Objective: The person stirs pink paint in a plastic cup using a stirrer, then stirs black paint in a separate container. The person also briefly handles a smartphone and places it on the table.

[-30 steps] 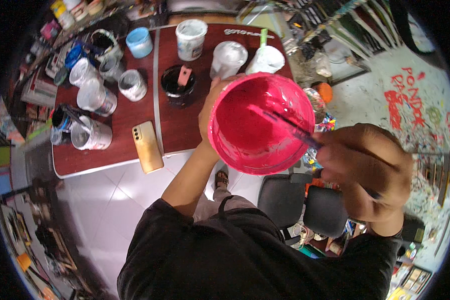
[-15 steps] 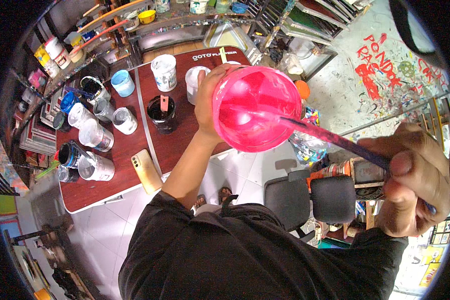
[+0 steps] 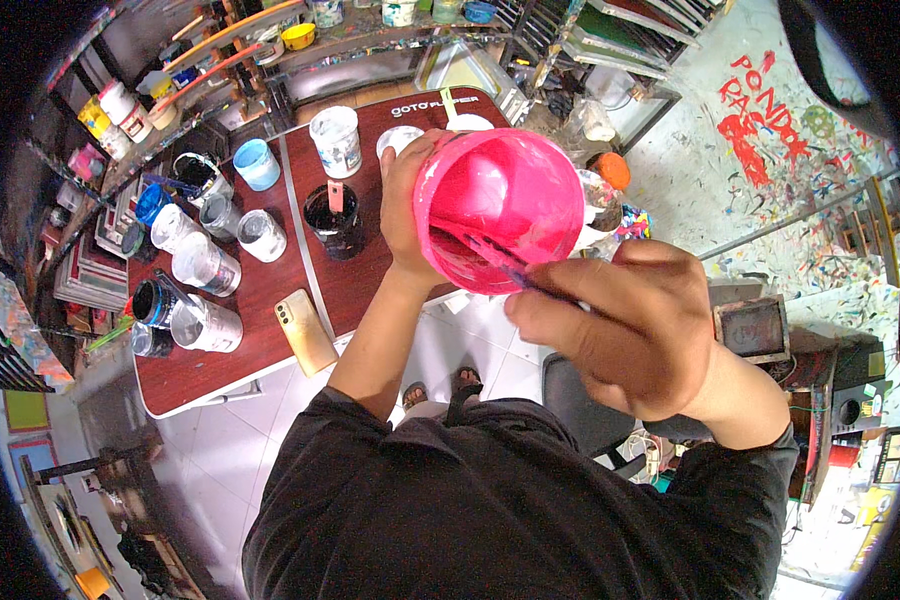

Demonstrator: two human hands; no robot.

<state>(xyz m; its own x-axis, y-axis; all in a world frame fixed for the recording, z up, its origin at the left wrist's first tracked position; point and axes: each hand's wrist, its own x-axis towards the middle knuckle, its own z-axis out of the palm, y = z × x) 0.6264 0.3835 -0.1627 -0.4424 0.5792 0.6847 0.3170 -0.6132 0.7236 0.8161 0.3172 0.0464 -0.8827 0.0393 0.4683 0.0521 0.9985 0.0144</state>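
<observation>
My left hand (image 3: 407,205) grips the side of a tub of bright pink paint (image 3: 530,190), tilted so its inside faces me. Pink coats the inner wall and the bottom. Closed around a thin dark stick (image 3: 492,250), my right hand (image 3: 625,330) is at the tub's near rim. The stick's far end lies inside the tub against the lower left wall, smeared with pink. Part of that hand is blurred. Just beyond my left hand, a white tub (image 3: 400,138) stands on the table, partly hidden.
The dark red folding table (image 3: 260,335) carries several paint tubs, a black pot (image 3: 334,225) with a pink-handled tool, a light blue cup (image 3: 257,165) and a gold phone (image 3: 306,332). Shelves of paint containers stand behind. A dark chair (image 3: 580,405) is below my right arm.
My right hand has moved left and closer to the tub, pushing the stick deeper inside toward its lower left wall. The tub has shifted slightly left, still in my left hand.
</observation>
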